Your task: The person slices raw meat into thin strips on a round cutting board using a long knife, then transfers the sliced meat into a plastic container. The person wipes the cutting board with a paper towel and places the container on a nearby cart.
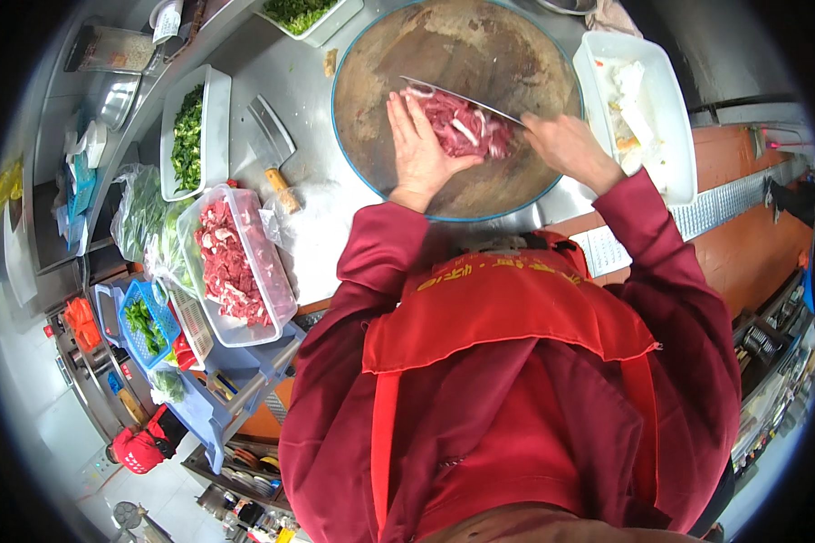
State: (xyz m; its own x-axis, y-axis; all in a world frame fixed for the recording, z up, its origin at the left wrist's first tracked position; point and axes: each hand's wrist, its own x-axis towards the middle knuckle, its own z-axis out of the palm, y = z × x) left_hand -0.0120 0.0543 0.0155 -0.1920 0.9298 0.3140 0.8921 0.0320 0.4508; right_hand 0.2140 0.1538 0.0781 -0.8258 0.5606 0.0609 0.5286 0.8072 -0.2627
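A round wooden chopping block [380, 129] with a blue rim lies before me on a steel counter. On it is a pile of sliced raw red meat [458, 125] with some white pieces. My right hand [570, 148] grips a knife [465, 99], whose long thin blade lies along the far side of the meat. My left hand [418, 146] rests flat at the left edge of the pile, fingers together and thumb apart, touching the meat. The knife's handle is hidden in my right hand.
A cleaver [269, 132] lies left of the block. Beyond it are a tub of chopped greens [219, 129] and a clear tub of cut meat [261, 271]. A white tub with scraps [676, 136] stands at the right. A co-worker in red [139, 449] is far off at lower left.
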